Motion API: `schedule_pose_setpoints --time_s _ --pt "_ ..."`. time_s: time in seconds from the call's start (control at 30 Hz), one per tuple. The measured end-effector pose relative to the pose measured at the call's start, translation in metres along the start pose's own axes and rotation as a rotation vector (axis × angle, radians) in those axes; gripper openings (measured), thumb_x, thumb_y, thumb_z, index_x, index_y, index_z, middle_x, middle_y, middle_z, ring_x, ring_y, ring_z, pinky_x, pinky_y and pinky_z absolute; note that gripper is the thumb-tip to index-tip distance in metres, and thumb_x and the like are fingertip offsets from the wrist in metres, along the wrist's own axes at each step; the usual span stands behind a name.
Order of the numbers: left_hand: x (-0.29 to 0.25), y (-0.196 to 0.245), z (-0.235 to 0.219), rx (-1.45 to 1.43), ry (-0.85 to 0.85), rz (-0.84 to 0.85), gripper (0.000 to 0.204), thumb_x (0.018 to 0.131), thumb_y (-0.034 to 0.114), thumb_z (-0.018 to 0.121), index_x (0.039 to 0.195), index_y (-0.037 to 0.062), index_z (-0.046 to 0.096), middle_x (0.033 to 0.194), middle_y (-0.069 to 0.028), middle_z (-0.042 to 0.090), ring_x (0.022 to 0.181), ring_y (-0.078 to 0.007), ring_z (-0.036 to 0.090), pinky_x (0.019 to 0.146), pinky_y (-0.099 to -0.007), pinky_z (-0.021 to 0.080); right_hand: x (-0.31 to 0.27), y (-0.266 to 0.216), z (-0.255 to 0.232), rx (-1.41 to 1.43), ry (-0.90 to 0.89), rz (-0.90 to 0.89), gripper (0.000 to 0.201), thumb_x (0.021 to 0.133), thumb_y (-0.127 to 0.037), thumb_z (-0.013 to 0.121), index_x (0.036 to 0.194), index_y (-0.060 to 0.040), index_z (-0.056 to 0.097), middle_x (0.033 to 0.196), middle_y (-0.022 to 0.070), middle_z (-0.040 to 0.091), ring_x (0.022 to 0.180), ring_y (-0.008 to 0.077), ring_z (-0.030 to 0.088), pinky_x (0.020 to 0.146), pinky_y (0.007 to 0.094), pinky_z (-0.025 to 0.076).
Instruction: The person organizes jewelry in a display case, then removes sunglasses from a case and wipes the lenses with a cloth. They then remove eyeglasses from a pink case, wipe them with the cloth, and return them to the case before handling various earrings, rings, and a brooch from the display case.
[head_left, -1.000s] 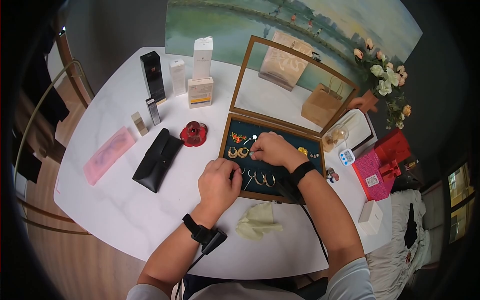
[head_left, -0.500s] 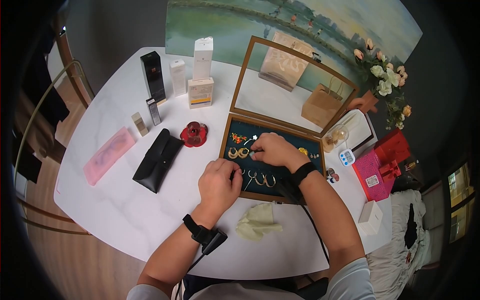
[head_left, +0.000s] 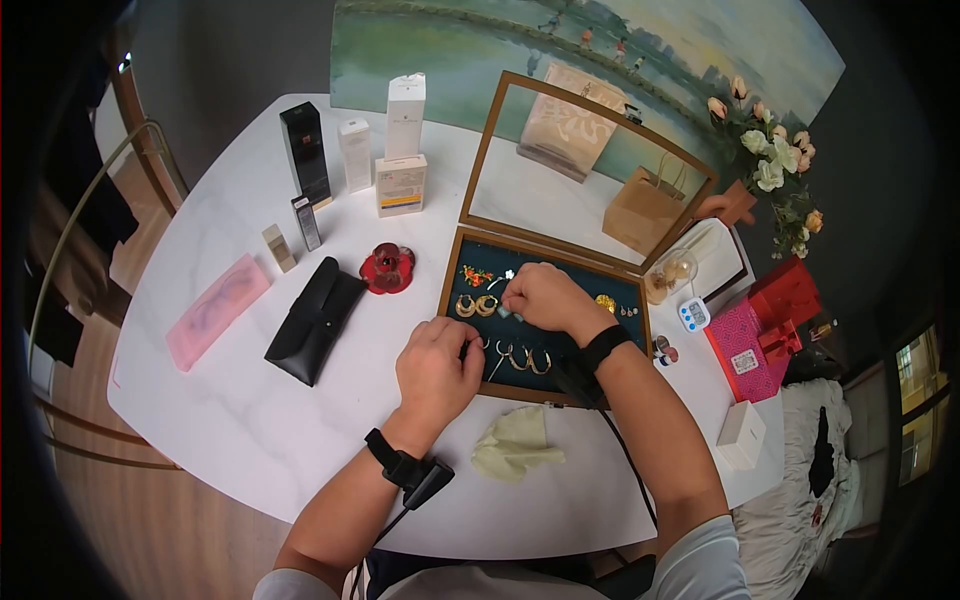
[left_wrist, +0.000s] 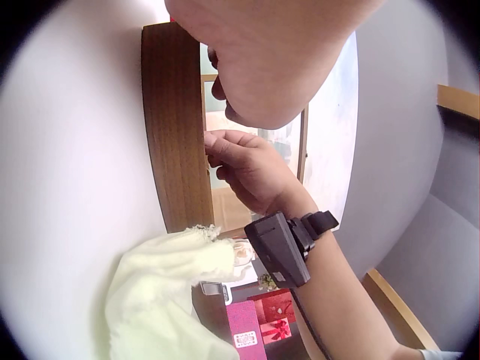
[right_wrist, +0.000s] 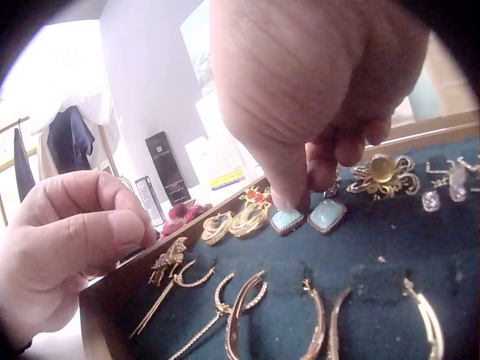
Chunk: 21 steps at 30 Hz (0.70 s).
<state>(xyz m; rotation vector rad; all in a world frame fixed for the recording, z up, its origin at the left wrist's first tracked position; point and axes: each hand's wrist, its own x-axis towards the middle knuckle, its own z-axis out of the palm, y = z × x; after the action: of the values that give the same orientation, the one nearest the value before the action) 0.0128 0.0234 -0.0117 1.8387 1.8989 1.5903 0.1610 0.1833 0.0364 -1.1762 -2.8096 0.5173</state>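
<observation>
In a wooden jewelry box (head_left: 452, 262) with a dark teal lining, my right hand (head_left: 545, 298) reaches down over the middle row. Its thumb and finger pinch at the top of a turquoise drop earring (right_wrist: 286, 219). A matching turquoise earring (right_wrist: 328, 215) lies right beside it. My left hand (head_left: 437, 365) is at the box's front left edge, fingers loosely curled and thumb against the index finger, with nothing visible in them. Gold hoop earrings (right_wrist: 249, 220) and a gold flower piece with a yellow stone (right_wrist: 383, 171) flank the turquoise pair. Large hoops (right_wrist: 276, 311) lie in front.
The glass lid (head_left: 488, 140) stands raised behind the box. A pale green cloth (head_left: 515, 442) lies before it. To the left are a black case (head_left: 316, 320), a red flower ornament (head_left: 387, 268) and several cartons (head_left: 402, 185). A timer (head_left: 693, 315) and pink box (head_left: 745, 350) sit right.
My right hand has shifted very slightly at the turquoise earrings, and both now show below its fingertips in the head view. My left hand has stayed in place.
</observation>
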Motion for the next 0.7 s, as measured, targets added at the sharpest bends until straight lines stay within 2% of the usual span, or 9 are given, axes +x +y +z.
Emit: schedule_pose_setpoints --time_s 0.13,0.3,0.43,0.5,0.7 --pt "0.0002 0.0005 -0.0003 -0.006 -0.002 -0.007 0.005 0.077 0.007 0.069 0.080 0.0078 0.066 0.081 -0.0068 0.063 0.078 -0.0284 0.062 0.066 -0.0391 0.051 -0.0005 -0.0032 -0.0011 0.000 0.005 0.018 0.014 0.081 -0.016 0.070 0.084 -0.0032 0.075 0.088 0.0176 0.067 0.086 0.0347 0.066 0.077 0.0430 0.052" --pt "0.0000 0.0005 0.0002 -0.027 -0.003 -0.018 0.004 0.079 0.008 0.069 0.080 0.0075 0.065 0.079 -0.0099 0.063 0.079 -0.0314 0.061 0.066 -0.0406 0.050 0.0012 -0.0042 -0.0014 0.067 -0.072 0.063 0.014 0.080 -0.017 0.072 0.084 -0.0030 0.075 0.087 0.0174 0.067 0.084 0.0346 0.066 0.076 0.0436 0.052" --pt "0.0000 0.0013 -0.0004 -0.030 -0.006 -0.022 0.004 0.078 0.008 0.069 0.080 0.0070 0.065 0.080 -0.0104 0.064 0.079 -0.0320 0.062 0.067 -0.0409 0.050 -0.0007 -0.0054 -0.0020 0.035 -0.035 0.005 0.015 0.081 -0.017 0.072 0.083 -0.0029 0.073 0.088 0.0168 0.068 0.085 0.0349 0.066 0.077 0.0436 0.051" --pt "-0.0001 0.0013 -0.0006 -0.028 -0.007 -0.021 0.004 0.078 0.008 0.069 0.080 0.0068 0.065 0.080 -0.0106 0.064 0.079 -0.0321 0.062 0.067 -0.0410 0.050 0.0002 -0.0056 -0.0010 0.028 -0.087 0.042 0.015 0.082 -0.018 0.072 0.082 -0.0029 0.072 0.090 0.0160 0.069 0.088 0.0352 0.065 0.079 0.0437 0.051" --pt "0.0002 0.0013 -0.0010 -0.028 -0.011 -0.027 0.004 0.079 0.008 0.069 0.080 0.0065 0.065 0.081 -0.0108 0.064 0.079 -0.0323 0.062 0.068 -0.0410 0.050 0.0006 -0.0039 0.0005 0.011 -0.094 0.027 0.016 0.083 -0.020 0.071 0.084 -0.0040 0.071 0.091 0.0159 0.069 0.094 0.0358 0.063 0.084 0.0448 0.049"
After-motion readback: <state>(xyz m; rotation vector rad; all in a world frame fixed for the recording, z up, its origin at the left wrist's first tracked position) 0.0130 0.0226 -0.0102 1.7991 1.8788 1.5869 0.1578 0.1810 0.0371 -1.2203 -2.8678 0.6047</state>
